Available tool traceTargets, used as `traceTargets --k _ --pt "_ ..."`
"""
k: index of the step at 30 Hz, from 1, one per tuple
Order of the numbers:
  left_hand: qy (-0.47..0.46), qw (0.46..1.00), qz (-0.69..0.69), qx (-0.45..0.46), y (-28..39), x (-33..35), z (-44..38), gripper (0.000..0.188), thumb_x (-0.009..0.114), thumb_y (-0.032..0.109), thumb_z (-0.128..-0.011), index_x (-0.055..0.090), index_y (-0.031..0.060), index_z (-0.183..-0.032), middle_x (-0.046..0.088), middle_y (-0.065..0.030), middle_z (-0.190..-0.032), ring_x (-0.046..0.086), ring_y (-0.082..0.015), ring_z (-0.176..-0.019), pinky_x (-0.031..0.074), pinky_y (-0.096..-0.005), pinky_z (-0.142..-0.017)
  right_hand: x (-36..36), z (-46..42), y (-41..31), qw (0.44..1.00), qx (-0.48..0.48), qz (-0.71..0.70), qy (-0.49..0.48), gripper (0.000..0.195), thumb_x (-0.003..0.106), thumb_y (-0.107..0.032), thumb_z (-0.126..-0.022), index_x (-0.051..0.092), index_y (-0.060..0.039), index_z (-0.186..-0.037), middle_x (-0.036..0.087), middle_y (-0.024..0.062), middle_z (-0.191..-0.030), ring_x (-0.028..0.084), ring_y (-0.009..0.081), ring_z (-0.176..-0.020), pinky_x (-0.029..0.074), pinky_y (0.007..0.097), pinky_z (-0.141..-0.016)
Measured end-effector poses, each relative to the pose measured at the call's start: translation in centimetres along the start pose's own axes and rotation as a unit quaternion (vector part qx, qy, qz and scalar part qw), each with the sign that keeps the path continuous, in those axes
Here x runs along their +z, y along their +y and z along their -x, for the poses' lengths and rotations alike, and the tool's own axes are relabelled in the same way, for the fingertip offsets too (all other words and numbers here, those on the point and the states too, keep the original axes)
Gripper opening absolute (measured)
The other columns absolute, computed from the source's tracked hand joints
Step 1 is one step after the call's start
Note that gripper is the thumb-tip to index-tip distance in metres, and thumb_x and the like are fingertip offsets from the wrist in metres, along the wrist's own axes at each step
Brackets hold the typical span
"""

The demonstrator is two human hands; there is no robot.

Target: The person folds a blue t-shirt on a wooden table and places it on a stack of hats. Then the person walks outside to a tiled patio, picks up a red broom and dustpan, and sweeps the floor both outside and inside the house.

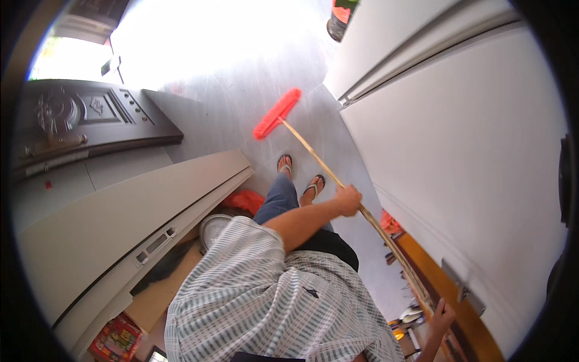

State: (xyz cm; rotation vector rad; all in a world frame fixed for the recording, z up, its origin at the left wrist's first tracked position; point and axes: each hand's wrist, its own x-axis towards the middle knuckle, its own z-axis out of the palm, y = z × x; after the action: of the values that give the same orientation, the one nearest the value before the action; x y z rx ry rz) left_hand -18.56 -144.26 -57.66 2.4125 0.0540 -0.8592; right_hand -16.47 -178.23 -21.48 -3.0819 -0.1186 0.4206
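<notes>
A broom with a red bristle head [277, 114] rests on the grey tiled floor ahead of my feet. Its long wooden handle [310, 150] slants back past my right side. My left hand [349, 200], reaching across my body, grips the handle around its middle. Near the upper end, my right hand [441, 316] holds the handle beside my right hip. Part of that grip is hidden by the angle.
A dark carved door [90, 113] stands at the left, with a pale panel [144, 203] nearer me. White panels [452, 122] line the right. A wooden shelf [434, 267] with footwear lies low right. A red bag [244, 201] and round metal lid [215, 231] sit left of my legs.
</notes>
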Motion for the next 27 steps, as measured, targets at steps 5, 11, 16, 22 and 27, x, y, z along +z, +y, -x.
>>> traceTargets --k 5,11,16,22,27 --pt "0.024 0.999 0.045 -0.013 -0.5 -2.3 -1.7 0.021 0.063 0.023 -0.078 0.07 0.0104 -0.094 0.064 -0.0075 -0.1 0.054 -0.0265 -0.106 0.047 -0.0533 -0.077 -1.1 -4.6 -3.1 0.995 -0.044 0.015 -0.088 0.028 0.067 -0.018 -0.083 0.06 0.0065 -0.072 0.055 0.018 -0.059 0.051 0.0207 -0.053 0.04 0.0361 -0.053" --pt "0.133 0.982 0.033 -0.129 -16.4 -4.5 -3.8 0.023 0.056 0.024 -0.084 0.07 0.0133 -0.099 0.061 -0.0088 -0.104 0.05 -0.0267 -0.106 0.042 -0.0595 -0.084 3.7 -11.2 -18.9 0.963 -0.186 -0.031 -0.193 0.032 0.07 -0.017 -0.078 0.068 0.0032 -0.103 0.067 0.0233 -0.08 0.069 0.0307 -0.071 0.052 0.0352 -0.065" --pt "0.299 0.916 0.043 -0.262 -32.0 -12.1 -3.5 0.028 0.06 0.031 -0.082 0.064 0.0129 -0.103 0.052 -0.0121 -0.116 0.042 -0.0289 -0.116 0.038 -0.0535 -0.091 7.1 -16.8 -35.7 0.939 -0.279 0.017 -0.2 0.029 0.065 -0.027 -0.085 0.068 -0.0046 -0.104 0.063 0.022 -0.071 0.063 0.0389 -0.065 0.048 0.0415 -0.059" --pt "0.356 0.884 0.13 -0.272 -46.5 -23.7 2.0 0.052 0.071 0.03 -0.077 0.052 0.0042 -0.118 0.042 -0.0209 -0.134 0.027 -0.0409 -0.136 0.038 -0.0492 -0.102 16.8 -22.4 -59.1 0.904 -0.363 0.008 -0.225 0.029 0.058 -0.037 -0.088 0.066 -0.0091 -0.086 0.063 0.0174 -0.07 0.06 0.0397 -0.068 0.046 0.0466 -0.061" --pt "0.463 0.828 0.127 -0.291 -51.9 -30.0 6.5 0.049 0.072 0.034 -0.079 0.055 0.0027 -0.112 0.045 -0.024 -0.13 0.03 -0.0427 -0.132 0.034 -0.0488 -0.107 20.8 -22.4 -74.1 0.871 -0.444 -0.041 -0.207 0.035 0.055 -0.037 -0.09 0.062 -0.0043 -0.077 0.06 0.0188 -0.065 0.058 0.0415 -0.065 0.044 0.0476 -0.059"
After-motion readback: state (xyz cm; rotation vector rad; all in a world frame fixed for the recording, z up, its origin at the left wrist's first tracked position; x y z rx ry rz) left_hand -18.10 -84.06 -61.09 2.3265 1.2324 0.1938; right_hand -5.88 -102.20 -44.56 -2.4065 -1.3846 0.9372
